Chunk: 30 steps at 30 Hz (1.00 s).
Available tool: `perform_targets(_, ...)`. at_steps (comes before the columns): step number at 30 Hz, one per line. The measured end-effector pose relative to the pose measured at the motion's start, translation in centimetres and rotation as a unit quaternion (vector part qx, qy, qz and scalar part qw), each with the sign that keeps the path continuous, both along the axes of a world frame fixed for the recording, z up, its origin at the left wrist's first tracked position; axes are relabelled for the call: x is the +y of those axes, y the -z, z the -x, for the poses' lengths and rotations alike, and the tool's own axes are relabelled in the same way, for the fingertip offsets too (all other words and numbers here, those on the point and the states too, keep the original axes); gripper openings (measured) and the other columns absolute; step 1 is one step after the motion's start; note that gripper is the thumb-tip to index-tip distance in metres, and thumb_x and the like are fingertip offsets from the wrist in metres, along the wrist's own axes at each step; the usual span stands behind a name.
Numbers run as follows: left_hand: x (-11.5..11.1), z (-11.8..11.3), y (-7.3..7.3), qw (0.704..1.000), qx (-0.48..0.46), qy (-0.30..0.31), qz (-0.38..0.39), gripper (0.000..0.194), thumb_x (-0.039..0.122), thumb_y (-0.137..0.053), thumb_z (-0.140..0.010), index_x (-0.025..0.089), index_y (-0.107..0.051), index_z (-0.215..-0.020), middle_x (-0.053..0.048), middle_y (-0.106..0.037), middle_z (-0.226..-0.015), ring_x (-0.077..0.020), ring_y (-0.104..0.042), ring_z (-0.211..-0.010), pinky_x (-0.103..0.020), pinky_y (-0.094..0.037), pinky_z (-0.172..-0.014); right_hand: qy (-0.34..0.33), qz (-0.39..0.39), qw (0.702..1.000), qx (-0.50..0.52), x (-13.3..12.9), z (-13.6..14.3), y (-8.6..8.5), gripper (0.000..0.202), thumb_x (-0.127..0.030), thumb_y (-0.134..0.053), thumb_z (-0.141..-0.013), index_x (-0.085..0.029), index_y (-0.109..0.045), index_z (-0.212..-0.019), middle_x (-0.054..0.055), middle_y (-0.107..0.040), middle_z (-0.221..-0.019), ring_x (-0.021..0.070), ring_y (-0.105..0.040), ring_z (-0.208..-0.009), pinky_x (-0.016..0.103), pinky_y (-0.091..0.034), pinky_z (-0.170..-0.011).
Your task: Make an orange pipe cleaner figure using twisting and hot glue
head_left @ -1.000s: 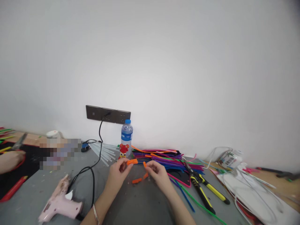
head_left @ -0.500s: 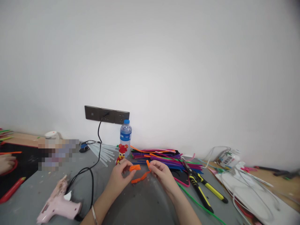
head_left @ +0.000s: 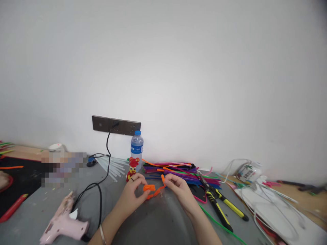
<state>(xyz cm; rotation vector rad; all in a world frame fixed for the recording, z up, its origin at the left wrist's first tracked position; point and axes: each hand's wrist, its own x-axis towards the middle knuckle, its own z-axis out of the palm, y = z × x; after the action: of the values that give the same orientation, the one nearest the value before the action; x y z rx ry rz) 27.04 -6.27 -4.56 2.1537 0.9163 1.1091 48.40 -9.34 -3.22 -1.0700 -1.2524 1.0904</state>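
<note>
My left hand (head_left: 134,194) pinches a folded orange pipe cleaner (head_left: 149,188) between thumb and fingers. A bent orange strand (head_left: 158,191) runs from near it across to my right hand (head_left: 178,189), whose thumb and forefinger are closed on its upturned end. Whether the folded part and the strand are one piece, I cannot tell. Just behind my left hand stands a small red and yellow figure (head_left: 133,166) with round eyes and ears. A water bottle (head_left: 137,149) with a blue cap is behind the figure.
Bundled coloured pipe cleaners (head_left: 178,172) lie beyond my right hand, beside yellow-black pliers (head_left: 219,204). A pink glue gun (head_left: 63,221) and its black cord are at left, near clear glue sticks (head_left: 112,166). Another person's hand (head_left: 3,180) shows at the far left.
Both hands have shifted slightly right and down. The folded orange piece has come closer to the strand. At far left, the other person's hand has drawn back toward the edge.
</note>
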Motion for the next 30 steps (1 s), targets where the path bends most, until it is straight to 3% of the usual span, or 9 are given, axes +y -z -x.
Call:
perform_targets(13, -0.3, 0.1, -0.2, 0.999, -0.014, 0.022, 0.028, 0.003, 0.021, -0.061, -0.079, 0.021, -0.060, -0.081, -0.007, -0.060, -0.101, -0.0224, -0.059, -0.095, -0.033, -0.046, -0.085, -0.001, -0.084, 0.981, -0.176, -0.8, 1.0, -0.9, 0.022, -0.036, -0.064, -0.084, -0.018, -0.065, -0.072, 0.001, -0.055, -0.074, 0.0166, -0.048, -0.066, 0.028, -0.035, -0.061)
perform_targets(22, -0.3, 0.1, -0.2, 0.999, -0.029, 0.017, 0.028, 0.003, 0.021, -0.063, -0.078, 0.021, -0.061, -0.080, -0.007, -0.061, -0.102, -0.0233, -0.059, -0.097, -0.036, -0.045, -0.088, 0.025, -0.075, 0.982, -0.172, -0.8, 1.5, -1.0, 0.020, -0.037, -0.062, -0.083, -0.019, -0.062, -0.073, 0.001, -0.055, -0.069, 0.0170, -0.048, -0.063, 0.028, -0.034, -0.059)
perform_targets(30, -0.4, 0.0, 0.0, 0.999, -0.009, 0.030, 0.027, 0.008, 0.015, -0.063, -0.077, 0.021, -0.062, -0.082, -0.007, -0.059, -0.104, -0.0223, -0.058, -0.101, -0.033, -0.045, -0.088, 0.016, -0.091, 0.970, -0.223, -0.8, 2.1, -0.6, 0.006, -0.021, -0.067, -0.076, -0.020, -0.064, -0.072, 0.001, -0.059, -0.073, 0.0177, -0.053, -0.068, 0.028, -0.039, -0.062)
